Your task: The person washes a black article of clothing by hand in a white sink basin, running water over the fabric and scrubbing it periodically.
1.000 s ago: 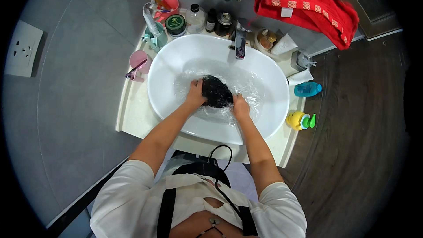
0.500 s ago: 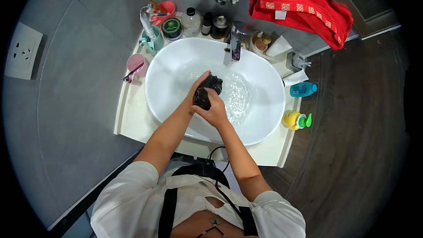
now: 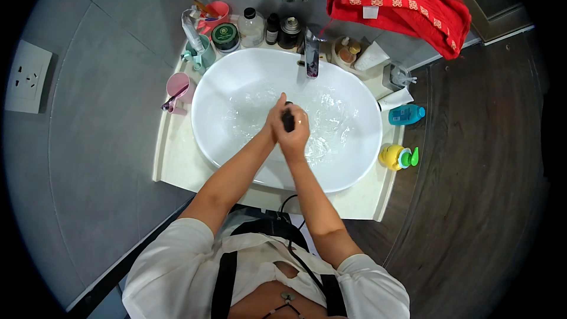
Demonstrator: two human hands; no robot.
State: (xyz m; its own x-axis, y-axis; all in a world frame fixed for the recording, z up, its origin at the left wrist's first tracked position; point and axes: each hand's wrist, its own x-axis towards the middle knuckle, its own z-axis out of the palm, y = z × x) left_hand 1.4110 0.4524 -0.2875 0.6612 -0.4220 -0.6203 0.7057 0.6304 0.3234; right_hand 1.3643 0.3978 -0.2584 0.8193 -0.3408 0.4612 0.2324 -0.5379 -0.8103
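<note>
Both my hands are pressed together over the middle of the white oval washbasin (image 3: 212,136), above rippling water. Squeezed between them is a bunched, wet black cloth (image 3: 287,119); its kind cannot be made out, and most of it is hidden by my fingers. My left hand (image 3: 276,114) closes on it from the left, fingers pointing away from me. From the right, my right hand (image 3: 298,132) wraps round it. Just beyond the hands, the metal faucet (image 3: 312,59) reaches over the basin's far side.
Along the back of the counter (image 3: 171,156) stand a green-lidded jar (image 3: 225,36), a clear bottle (image 3: 251,28) and several cups. A blue bottle (image 3: 406,114) and a yellow pump bottle (image 3: 397,157) are at the right edge. A red towel (image 3: 396,6) hangs at the far right.
My hands have come closer together and shifted slightly right, squeezing the black cloth into a smaller bunch. Ripples now spread wider across the basin, left of the hands too.
</note>
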